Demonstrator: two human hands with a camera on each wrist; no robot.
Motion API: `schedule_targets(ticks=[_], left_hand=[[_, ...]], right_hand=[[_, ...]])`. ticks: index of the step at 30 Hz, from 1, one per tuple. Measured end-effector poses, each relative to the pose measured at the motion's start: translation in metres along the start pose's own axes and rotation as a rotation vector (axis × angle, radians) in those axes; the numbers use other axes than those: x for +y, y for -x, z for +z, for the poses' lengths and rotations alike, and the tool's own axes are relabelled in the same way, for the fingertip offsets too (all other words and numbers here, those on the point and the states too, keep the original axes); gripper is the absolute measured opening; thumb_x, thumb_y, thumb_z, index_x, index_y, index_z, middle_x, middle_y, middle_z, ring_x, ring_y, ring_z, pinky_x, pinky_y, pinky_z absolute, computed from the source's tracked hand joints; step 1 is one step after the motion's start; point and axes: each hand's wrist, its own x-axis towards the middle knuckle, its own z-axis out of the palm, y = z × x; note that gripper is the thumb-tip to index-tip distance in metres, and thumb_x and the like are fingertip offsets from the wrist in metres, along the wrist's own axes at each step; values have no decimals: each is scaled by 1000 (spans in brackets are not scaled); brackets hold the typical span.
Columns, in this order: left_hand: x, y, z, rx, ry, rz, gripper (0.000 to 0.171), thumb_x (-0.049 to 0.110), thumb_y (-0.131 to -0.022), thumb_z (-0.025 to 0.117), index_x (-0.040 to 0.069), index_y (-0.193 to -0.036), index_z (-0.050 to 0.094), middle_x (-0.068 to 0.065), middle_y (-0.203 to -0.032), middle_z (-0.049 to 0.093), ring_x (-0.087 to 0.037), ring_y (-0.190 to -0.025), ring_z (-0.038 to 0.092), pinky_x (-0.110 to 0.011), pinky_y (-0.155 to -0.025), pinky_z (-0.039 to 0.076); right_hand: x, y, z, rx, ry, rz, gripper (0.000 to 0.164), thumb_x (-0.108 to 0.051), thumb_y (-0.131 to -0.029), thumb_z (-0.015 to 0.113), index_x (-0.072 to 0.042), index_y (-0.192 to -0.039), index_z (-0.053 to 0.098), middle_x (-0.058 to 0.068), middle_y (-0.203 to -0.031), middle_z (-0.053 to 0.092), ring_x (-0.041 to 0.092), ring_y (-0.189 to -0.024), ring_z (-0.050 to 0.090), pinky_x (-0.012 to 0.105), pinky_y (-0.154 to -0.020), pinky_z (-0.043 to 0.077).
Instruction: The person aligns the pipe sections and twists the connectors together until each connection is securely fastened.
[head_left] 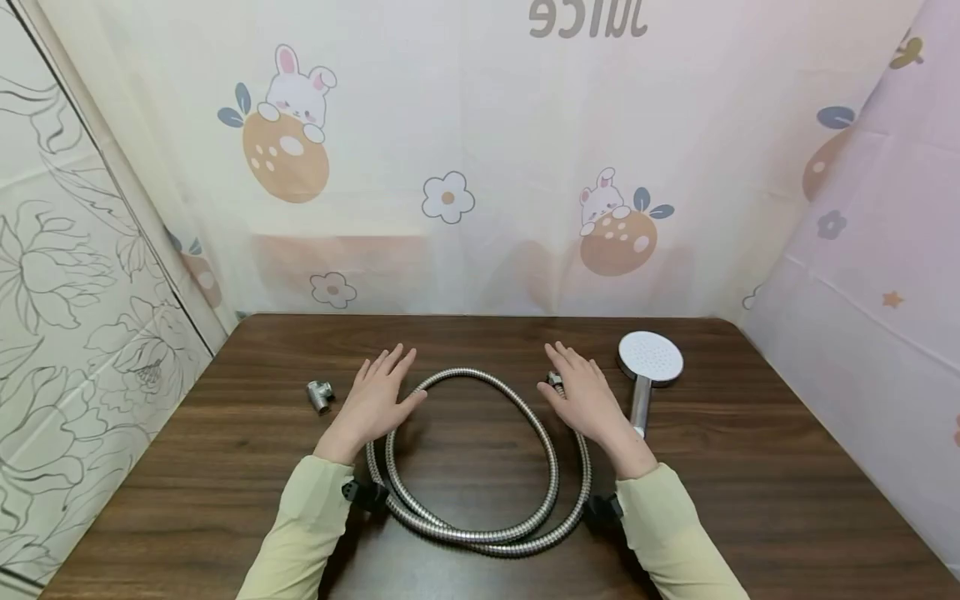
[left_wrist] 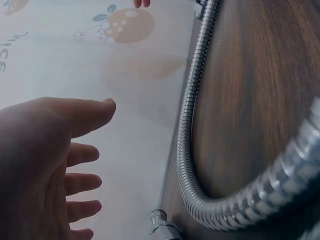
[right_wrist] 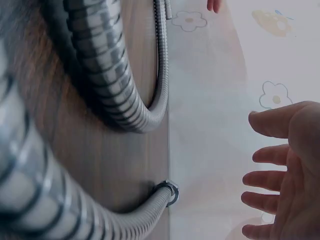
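Observation:
A coiled metal shower hose (head_left: 551, 467) lies on the wooden table between my two forearms. Above its left side hovers my left hand (head_left: 377, 402), fingers straight and spread, holding nothing. My right hand (head_left: 588, 400) is likewise spread out over the hose's right side, close to its end nut (right_wrist: 172, 192). To the left of my left hand lies a small chrome tee fitting (head_left: 320, 396), also visible in the left wrist view. A handheld shower head (head_left: 650, 358) with a white face and silver handle rests right of my right hand, its handle end partly hidden by my wrist.
The dark wooden table (head_left: 750, 467) ends at a patterned curtain (head_left: 450, 250) behind it. A floral panel (head_left: 67, 292) stands on the left and a pinkish curtain (head_left: 870, 308) on the right. Black wrist straps (head_left: 365, 494) sit at both sleeves.

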Motion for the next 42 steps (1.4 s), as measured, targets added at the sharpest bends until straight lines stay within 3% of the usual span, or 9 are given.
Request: schedule_targets(ticks=[11,22,27,30,33,37,42], left_hand=[[-7,2,1,30,-49,-89,64,35,-90,54,5,-141,30,-19,-143,31,-37,-128,33,-54,-102,26],[-16,-2,7,48,45,-286,57,27,-88,56,1,-136,37,-23,-132,43,-39,-115,46,-52,-88,40],[-19,-2,10,78,79,-303,53,23,-87,57,-1,-132,41,-25,-127,46,-41,-106,51,-51,-85,42],[-20,-2,12,96,73,-301,50,20,-87,58,-3,-129,43,-26,-122,48,-40,-101,54,-51,-82,43],[-20,-2,13,119,49,-300,48,18,-86,58,-5,-126,46,-27,-117,52,-40,-97,55,-50,-80,44],[-22,-2,13,113,45,-316,47,17,-86,59,-7,-124,47,-27,-113,54,-39,-93,56,-49,-77,45],[-23,0,14,81,57,-349,47,16,-85,59,-10,-123,46,-29,-112,53,-41,-93,55,-49,-75,46]], right_hand=[[10,2,-4,17,-7,68,61,-30,-92,50,-2,-141,28,22,-144,28,39,-131,27,57,-104,18],[19,5,-9,66,-55,170,55,-26,-93,48,0,-139,32,25,-139,35,44,-122,37,56,-96,32],[21,8,-14,92,-86,225,54,-25,-94,45,2,-138,33,27,-134,39,45,-117,42,56,-90,37],[22,10,-17,124,-103,267,52,-25,-94,45,4,-136,35,29,-127,46,43,-103,53,54,-82,42],[24,10,-20,151,-108,316,51,-25,-94,44,5,-134,37,30,-124,48,43,-97,55,53,-79,44],[29,10,-24,149,-107,363,50,-25,-94,43,5,-133,37,30,-128,44,45,-109,47,55,-84,41],[34,13,-26,130,-118,388,51,-26,-94,42,6,-134,36,30,-130,42,45,-112,45,54,-85,40]])
